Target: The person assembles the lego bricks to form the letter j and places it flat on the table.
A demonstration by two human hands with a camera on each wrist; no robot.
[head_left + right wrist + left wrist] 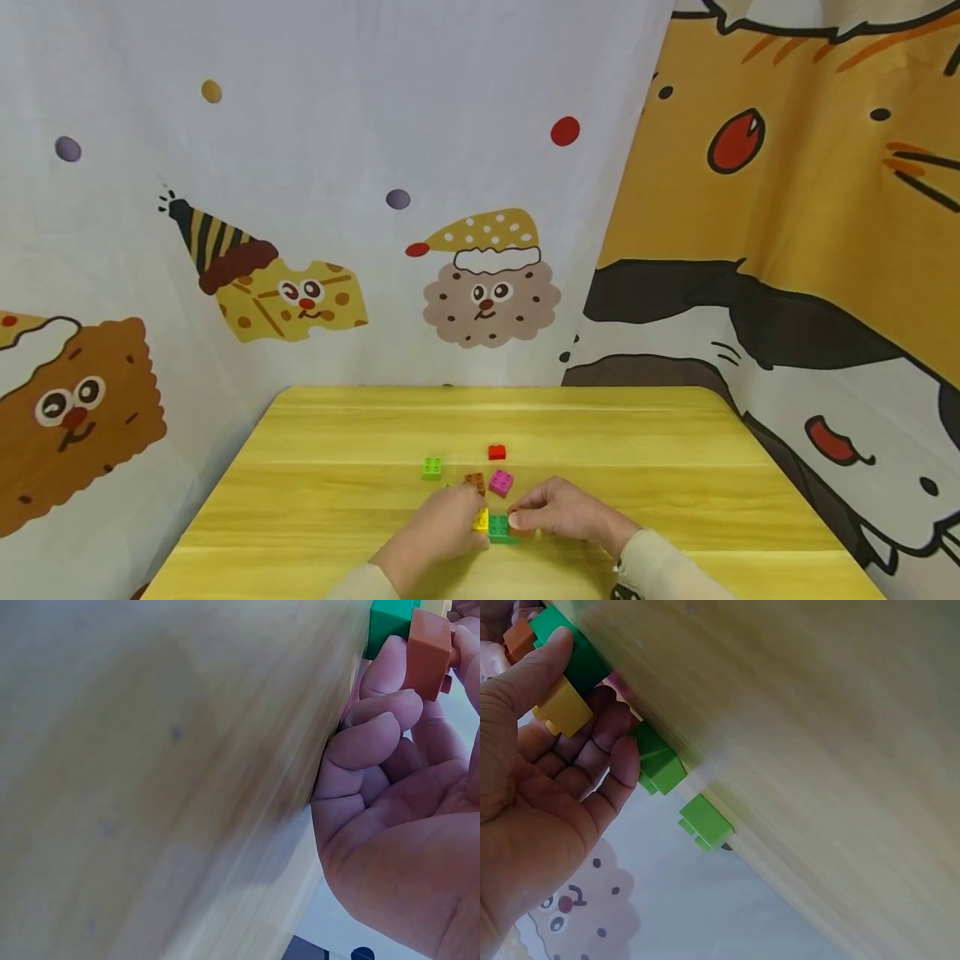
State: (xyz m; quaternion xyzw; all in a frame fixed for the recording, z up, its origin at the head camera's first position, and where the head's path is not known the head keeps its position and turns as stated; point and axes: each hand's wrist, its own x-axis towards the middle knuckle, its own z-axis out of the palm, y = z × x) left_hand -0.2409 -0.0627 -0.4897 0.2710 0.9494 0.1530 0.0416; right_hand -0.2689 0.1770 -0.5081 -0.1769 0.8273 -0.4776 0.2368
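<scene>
My left hand (448, 527) grips a green toy building brick (498, 527) together with a yellow brick (482, 520) on its left side. In the left wrist view the thumb lies against the green brick (585, 664), and the yellow brick (568, 709) sits between thumb and curled fingers. Between thumb and fingers, my right hand (568, 512) pinches an orange-brown brick (430, 656). This brick is at the right end of the green one (390, 624); whether it is pressed onto it, I cannot tell. The fingers hide parts of all three.
Beyond the hands lie a light green brick (432, 468), a brown brick (475, 482), a magenta brick (501, 482) and a red brick (497, 452). Another green brick (658, 761) is mostly hidden behind the left hand in the head view. A printed curtain (360, 167) hangs behind the wooden table (337, 483).
</scene>
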